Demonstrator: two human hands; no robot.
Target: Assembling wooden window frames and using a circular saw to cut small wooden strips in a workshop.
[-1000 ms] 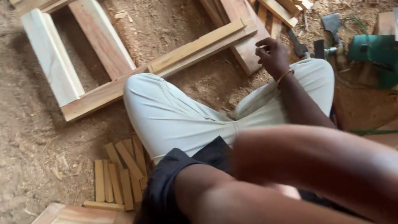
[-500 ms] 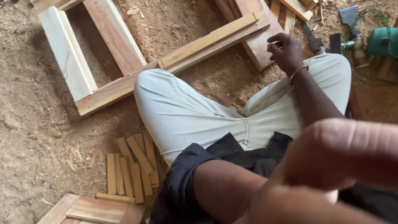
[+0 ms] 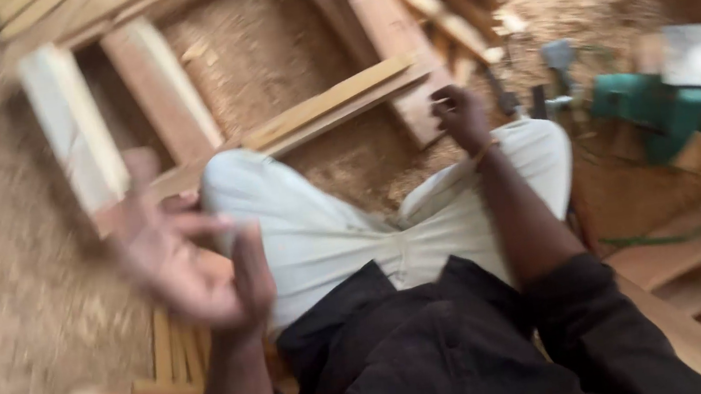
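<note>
Two hands apart: left hand (image 3: 185, 266) hangs open, fingers spread and empty, beside the knee above loose slats (image 3: 172, 352). Right hand (image 3: 461, 116) curls near the wooden frame (image 3: 330, 106); grip unclear. Frame looks unfinished, slats unfitted.

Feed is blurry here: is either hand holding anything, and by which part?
Left hand is open and empty. Right hand rests by the wooden frame; a hold cannot be told.

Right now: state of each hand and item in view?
left hand: open, palm up, empty, blurred
right hand: at the frame's corner; grip unclear
wooden frame: flat on the sawdust, unfinished
short slats: lying side by side
green power tool: on the ground, untouched
</note>
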